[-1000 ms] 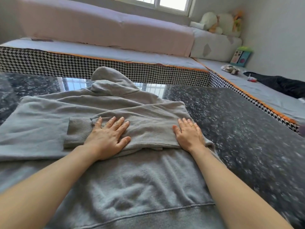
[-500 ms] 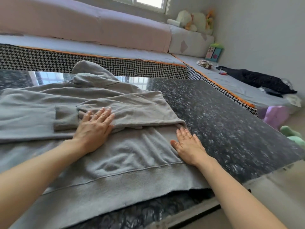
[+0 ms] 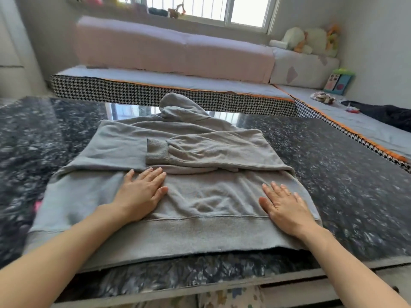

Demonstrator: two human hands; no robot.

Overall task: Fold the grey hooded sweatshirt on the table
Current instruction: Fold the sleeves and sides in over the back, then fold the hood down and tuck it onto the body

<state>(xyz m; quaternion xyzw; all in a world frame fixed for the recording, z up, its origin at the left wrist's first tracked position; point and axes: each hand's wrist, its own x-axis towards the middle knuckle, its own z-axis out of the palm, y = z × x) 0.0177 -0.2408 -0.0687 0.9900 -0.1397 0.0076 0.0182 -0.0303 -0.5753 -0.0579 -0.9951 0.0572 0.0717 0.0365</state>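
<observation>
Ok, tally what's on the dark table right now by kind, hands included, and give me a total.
Grey hooded sweatshirt: 1
Hands lying flat on it: 2, left hand and right hand
Total: 3 on the table

A grey hooded sweatshirt lies flat in the middle of the frame on a dark speckled bench, its hood toward the top and both sleeves folded across the chest. The left hand and the right hand press flat on its lower part, fingers straight. A cushioned seat runs across the upper frame.
</observation>
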